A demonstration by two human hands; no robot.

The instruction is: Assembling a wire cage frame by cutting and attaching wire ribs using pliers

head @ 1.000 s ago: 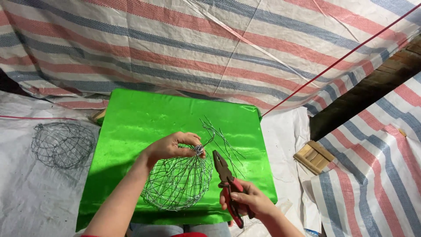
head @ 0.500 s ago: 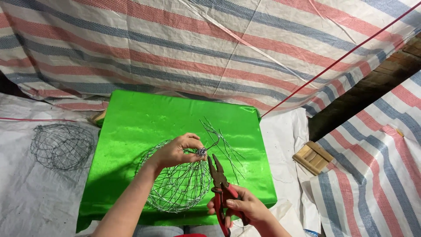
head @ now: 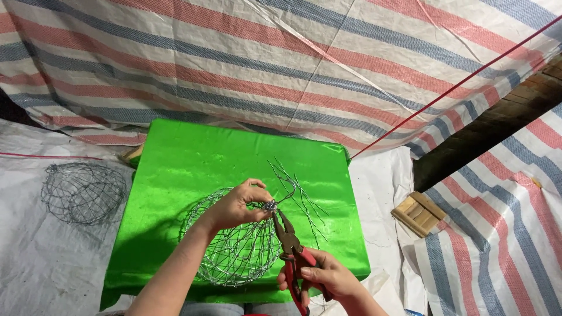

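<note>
**At the near edge: pliers on a wire knot, with loose ends close by**

Nearest the camera, the right hand (head: pixel 321 280) is wrapped shut around the red handles of the pliers (head: pixel 291 247), whose dark nose reaches up to the twisted knot (head: pixel 270 206) at the top of the wire basket (head: pixel 236 246). Just beyond, the left hand (head: pixel 239 205) is clamped on the basket's upper wires right beside that knot, fingertips almost touching the plier tips.

That closeness looks like the main risk: if the nose slips off the knot, it could nip or jab the left fingers. The basket lies on its side on the slick green sheet (head: pixel 193 164) and is steadied by one hand only, so a hard twist could roll or slide it. Cut wire ends (head: pixel 298 190) fan out to the right of the knot and could scratch a wrist.

Room is tight near: the basket sits close to the sheet's near edge, and the right hand already overhangs it. Farther in, the green sheet is bare. To the left, well apart, a second wire basket (head: pixel 82 192) rests on the white tarp (head: pixel 47 263); to the right lies a small wooden block (head: pixel 420 213). At the far side the striped tarp (head: pixel 281 64) rises like a wall.
</note>
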